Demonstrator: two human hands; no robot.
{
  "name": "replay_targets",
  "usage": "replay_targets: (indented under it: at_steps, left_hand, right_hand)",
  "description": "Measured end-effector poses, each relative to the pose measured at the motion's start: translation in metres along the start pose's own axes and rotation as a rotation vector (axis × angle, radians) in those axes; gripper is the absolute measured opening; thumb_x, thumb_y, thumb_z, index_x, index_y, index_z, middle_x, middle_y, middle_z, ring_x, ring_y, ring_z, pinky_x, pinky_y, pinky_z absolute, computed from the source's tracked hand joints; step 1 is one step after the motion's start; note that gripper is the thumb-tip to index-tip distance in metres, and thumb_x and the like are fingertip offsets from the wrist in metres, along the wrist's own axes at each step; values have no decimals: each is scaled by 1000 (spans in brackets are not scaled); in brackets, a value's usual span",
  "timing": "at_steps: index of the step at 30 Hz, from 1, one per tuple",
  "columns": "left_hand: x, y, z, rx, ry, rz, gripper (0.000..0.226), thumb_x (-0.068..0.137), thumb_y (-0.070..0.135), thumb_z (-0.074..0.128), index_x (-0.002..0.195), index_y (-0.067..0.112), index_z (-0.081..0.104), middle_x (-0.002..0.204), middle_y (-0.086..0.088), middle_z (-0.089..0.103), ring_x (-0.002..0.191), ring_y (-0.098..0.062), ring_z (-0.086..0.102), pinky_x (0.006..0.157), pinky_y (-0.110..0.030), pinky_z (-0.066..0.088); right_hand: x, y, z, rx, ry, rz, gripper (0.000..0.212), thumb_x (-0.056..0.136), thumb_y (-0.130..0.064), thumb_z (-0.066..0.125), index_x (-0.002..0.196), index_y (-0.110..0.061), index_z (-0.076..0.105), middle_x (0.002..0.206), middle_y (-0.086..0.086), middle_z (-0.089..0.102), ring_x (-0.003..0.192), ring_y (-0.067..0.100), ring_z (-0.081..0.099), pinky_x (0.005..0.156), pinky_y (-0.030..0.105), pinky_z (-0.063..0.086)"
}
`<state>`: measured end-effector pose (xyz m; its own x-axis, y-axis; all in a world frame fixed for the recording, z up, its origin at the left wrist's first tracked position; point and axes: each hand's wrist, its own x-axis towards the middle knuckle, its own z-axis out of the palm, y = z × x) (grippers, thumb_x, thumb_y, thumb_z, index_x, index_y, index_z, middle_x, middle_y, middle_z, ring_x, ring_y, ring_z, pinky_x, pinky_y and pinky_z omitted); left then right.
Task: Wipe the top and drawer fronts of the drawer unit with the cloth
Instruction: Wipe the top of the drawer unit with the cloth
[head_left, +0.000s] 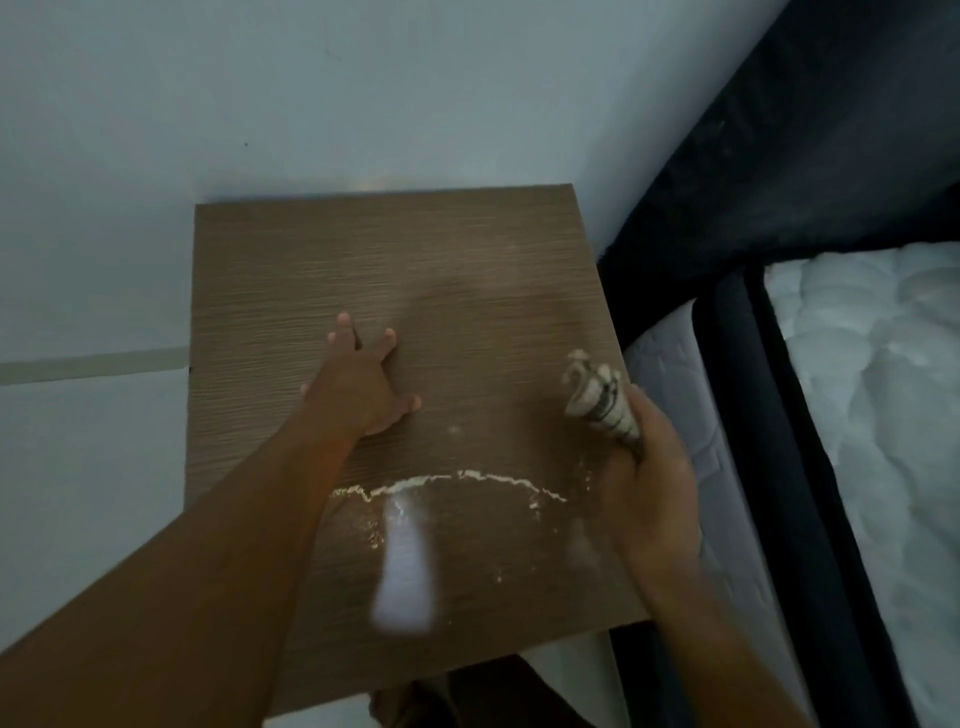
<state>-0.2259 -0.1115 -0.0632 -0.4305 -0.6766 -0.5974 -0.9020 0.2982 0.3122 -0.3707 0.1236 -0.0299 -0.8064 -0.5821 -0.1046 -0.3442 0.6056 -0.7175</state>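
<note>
The drawer unit's brown wood-grain top (467, 270) fills the middle of the view; its drawer fronts are hidden below. A curved line of pale dust (457, 480) crosses the near part of the top, with a bright patch of light just below it. My left hand (363, 384) lies flat on the top near the middle, fingers spread, holding nothing. My right hand (649, 478) hovers over the top's right edge, closed around a bunched white cloth with dark stripes (600, 397) that sticks up out of the fist.
A pale wall (363, 93) stands behind the unit. A dark bed frame (779, 208) and a white mattress (883, 389) press close on the right. Pale floor (88, 457) lies to the left. My foot shows under the unit's front edge.
</note>
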Motion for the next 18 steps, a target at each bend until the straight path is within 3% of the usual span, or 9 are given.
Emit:
replay_targets:
  at_steps: [4,8,11,15,18]
  left_hand:
    - [-6,-6,2,46,-11,16,91,85,49,66,154,33,9,161,-6,-22,150,-27,-11,118,-56,18]
    - [-9,-10,3,27,-3,39,89,85,45,67,154,33,12,161,-5,-22,150,-26,-11,119,-54,16]
    - [-8,-11,3,27,-2,44,89,85,45,68,154,33,14,161,-6,-22,150,-26,-11,119,-54,15]
    - [-9,-10,1,47,-15,45,88,86,45,66,154,32,12,161,-6,-23,150,-26,-11,119,-54,16]
    - [-11,-9,-1,44,-18,60,88,86,44,66,155,30,12,161,-7,-23,150,-27,-10,120,-49,14]
  right_hand:
    - [10,35,2,-95,3,135,47,98,-12,41,142,-28,45,139,2,56,130,20,48,109,47,39]
    - [-11,53,27,-229,-35,18,56,94,3,44,147,-14,38,154,5,37,147,17,23,121,36,17]
    - [-33,48,48,-252,85,2,59,90,7,48,144,-13,42,151,6,42,145,19,27,120,43,21]
    - [-76,29,79,-194,84,95,58,92,5,46,145,-18,41,154,-2,37,146,14,23,121,42,18]
    - [-118,18,101,-208,92,-24,52,89,3,45,138,-12,51,148,3,46,142,17,33,116,45,29]
